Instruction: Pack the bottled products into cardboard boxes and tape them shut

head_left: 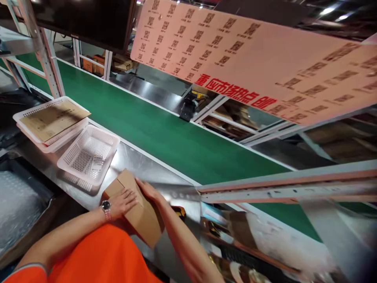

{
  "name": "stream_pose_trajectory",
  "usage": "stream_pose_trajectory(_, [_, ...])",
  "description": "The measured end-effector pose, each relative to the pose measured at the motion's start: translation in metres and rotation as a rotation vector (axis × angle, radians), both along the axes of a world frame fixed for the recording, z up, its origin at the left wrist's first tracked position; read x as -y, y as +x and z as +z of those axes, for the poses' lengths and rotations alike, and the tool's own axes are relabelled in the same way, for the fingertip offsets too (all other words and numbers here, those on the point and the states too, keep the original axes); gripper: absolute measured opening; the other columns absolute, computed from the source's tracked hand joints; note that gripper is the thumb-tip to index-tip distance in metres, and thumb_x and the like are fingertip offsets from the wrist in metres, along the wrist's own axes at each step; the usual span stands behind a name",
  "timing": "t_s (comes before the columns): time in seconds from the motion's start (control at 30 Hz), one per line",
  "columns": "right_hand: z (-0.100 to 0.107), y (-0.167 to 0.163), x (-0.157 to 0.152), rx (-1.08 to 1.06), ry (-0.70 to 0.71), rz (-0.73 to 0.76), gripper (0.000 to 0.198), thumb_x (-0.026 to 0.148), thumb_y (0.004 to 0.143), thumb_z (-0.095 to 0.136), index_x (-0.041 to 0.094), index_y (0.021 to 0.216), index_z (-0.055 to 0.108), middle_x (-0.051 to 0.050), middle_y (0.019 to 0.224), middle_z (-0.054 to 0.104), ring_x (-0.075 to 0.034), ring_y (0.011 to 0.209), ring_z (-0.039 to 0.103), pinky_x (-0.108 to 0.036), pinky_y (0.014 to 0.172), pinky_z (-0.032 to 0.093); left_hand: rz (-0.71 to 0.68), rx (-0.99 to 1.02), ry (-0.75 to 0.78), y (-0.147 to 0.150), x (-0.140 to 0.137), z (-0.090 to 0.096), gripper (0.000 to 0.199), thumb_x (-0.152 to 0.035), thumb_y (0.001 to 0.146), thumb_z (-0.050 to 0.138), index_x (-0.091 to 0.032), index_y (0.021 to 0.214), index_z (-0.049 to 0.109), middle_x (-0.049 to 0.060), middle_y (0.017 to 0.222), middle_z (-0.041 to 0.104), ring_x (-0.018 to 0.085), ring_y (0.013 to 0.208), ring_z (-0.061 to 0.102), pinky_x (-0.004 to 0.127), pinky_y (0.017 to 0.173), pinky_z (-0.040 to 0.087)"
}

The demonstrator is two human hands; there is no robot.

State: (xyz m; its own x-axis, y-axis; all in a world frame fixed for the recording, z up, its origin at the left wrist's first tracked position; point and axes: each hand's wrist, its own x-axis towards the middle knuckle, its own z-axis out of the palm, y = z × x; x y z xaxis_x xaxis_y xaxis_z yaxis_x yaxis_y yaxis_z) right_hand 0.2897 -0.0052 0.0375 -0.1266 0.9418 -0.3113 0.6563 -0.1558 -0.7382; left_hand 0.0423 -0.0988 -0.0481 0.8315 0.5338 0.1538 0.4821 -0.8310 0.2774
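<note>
A brown cardboard box lies at a slant close to my body, over the metal bench. My left hand, with a watch on its wrist, rests flat on the top of the box, fingers stretched out and slightly apart. Along the far edge of the same box, my right hand is wrapped against the side, its fingertips near the upper corner. Just beyond the box stands a white perforated basket with a small labelled packet inside. What the box contains is hidden.
Stacked white baskets hold a flat brown parcel at left. A green conveyor belt runs behind the metal bench. A white metal frame bar juts in at right, under a pink QR-code board. Bubble wrap lies lower left.
</note>
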Motion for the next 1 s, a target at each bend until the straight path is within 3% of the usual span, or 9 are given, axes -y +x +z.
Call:
stream_pose_trajectory(0.1, [-0.019, -0.007, 0.027, -0.136, -0.228, 0.1, 0.081, 0.085, 0.098, 0.047, 0.016, 0.102, 0.088, -0.015, 0.098, 0.088, -0.033, 0.095, 0.081, -0.046, 0.092, 0.066, -0.066, 0.007, -0.013, 0.002, -0.005, -0.003, 0.092, -0.031, 0.09, 0.085, -0.015, 0.171, 0.044, 0.023, 0.178, 0.046, 0.038, 0.17, 0.037, 0.062, 0.141, 0.027])
stream_pose_trajectory(0.17, [-0.021, 0.001, 0.032, -0.175, -0.262, 0.097, 0.083, 0.084, 0.102, 0.041, 0.015, 0.112, 0.086, -0.015, 0.104, 0.088, -0.033, 0.1, 0.081, -0.047, 0.096, 0.065, -0.112, -0.02, -0.025, 0.006, -0.012, 0.0, 0.092, -0.032, 0.089, 0.084, -0.014, 0.171, 0.045, 0.024, 0.178, 0.045, 0.039, 0.17, 0.036, 0.063, 0.141, 0.027])
stream_pose_trajectory(0.37, [-0.029, 0.019, 0.058, 0.139, 0.034, 0.009, 0.073, 0.066, 0.11, 0.037, 0.012, 0.149, 0.068, -0.024, 0.148, 0.075, -0.038, 0.137, 0.071, -0.054, 0.121, 0.052, -0.164, -0.115, -0.028, 0.018, -0.027, 0.015, 0.102, -0.036, 0.087, 0.085, -0.012, 0.174, 0.039, 0.025, 0.18, 0.041, 0.041, 0.17, 0.036, 0.062, 0.141, 0.028])
stream_pose_trajectory(0.47, [-0.046, 0.016, 0.094, 0.34, 0.238, -0.026, 0.068, 0.054, 0.112, 0.041, 0.012, 0.164, 0.055, -0.024, 0.168, 0.058, -0.038, 0.159, 0.053, -0.058, 0.134, 0.037, -0.127, -0.132, 0.034, 0.021, -0.022, 0.012, 0.081, -0.029, 0.099, 0.073, -0.012, 0.172, 0.043, 0.023, 0.177, 0.048, 0.035, 0.169, 0.041, 0.057, 0.14, 0.033])
stream_pose_trajectory(0.53, [-0.057, 0.012, 0.118, 0.442, 0.326, -0.066, 0.065, 0.049, 0.114, 0.039, 0.012, 0.166, 0.052, -0.023, 0.171, 0.056, -0.038, 0.162, 0.049, -0.062, 0.137, 0.032, -0.082, -0.132, 0.1, 0.023, -0.016, 0.007, 0.061, -0.02, 0.107, 0.059, -0.015, 0.167, 0.05, 0.02, 0.173, 0.054, 0.031, 0.166, 0.046, 0.053, 0.137, 0.039])
stream_pose_trajectory(0.63, [-0.067, 0.004, 0.139, 0.484, 0.394, -0.168, 0.06, 0.041, 0.116, 0.036, 0.013, 0.165, 0.054, -0.023, 0.164, 0.062, -0.038, 0.154, 0.056, -0.067, 0.136, 0.03, -0.058, -0.169, 0.164, 0.024, -0.011, 0.002, 0.051, -0.016, 0.11, 0.053, -0.016, 0.161, 0.058, 0.017, 0.17, 0.059, 0.03, 0.163, 0.051, 0.05, 0.134, 0.044])
stream_pose_trajectory(0.77, [-0.073, 0.017, 0.134, 0.24, 0.443, -0.261, 0.054, 0.044, 0.114, 0.04, 0.018, 0.156, 0.062, -0.02, 0.155, 0.069, -0.035, 0.145, 0.063, -0.064, 0.132, 0.04, -0.084, -0.231, 0.153, 0.023, -0.013, 0.004, 0.053, -0.021, 0.109, 0.058, -0.015, 0.161, 0.059, 0.019, 0.17, 0.058, 0.03, 0.164, 0.05, 0.049, 0.134, 0.043])
stream_pose_trajectory(0.87, [-0.082, 0.059, 0.125, -0.011, 0.457, -0.504, 0.057, 0.053, 0.11, 0.044, 0.019, 0.152, 0.06, -0.02, 0.151, 0.069, -0.032, 0.137, 0.068, -0.055, 0.12, 0.055, -0.09, -0.245, 0.139, 0.021, -0.016, 0.01, 0.057, -0.024, 0.107, 0.06, -0.014, 0.164, 0.057, 0.021, 0.17, 0.056, 0.031, 0.164, 0.049, 0.049, 0.134, 0.043])
stream_pose_trajectory(1.0, [-0.107, 0.114, 0.137, 0.184, 0.23, -0.891, 0.076, 0.051, 0.099, 0.05, 0.01, 0.162, 0.041, -0.028, 0.149, 0.065, -0.034, 0.13, 0.071, -0.05, 0.111, 0.059, -0.082, -0.273, 0.134, 0.021, -0.015, 0.016, 0.057, -0.02, 0.109, 0.054, -0.012, 0.165, 0.056, 0.021, 0.171, 0.055, 0.033, 0.165, 0.048, 0.05, 0.131, 0.047])
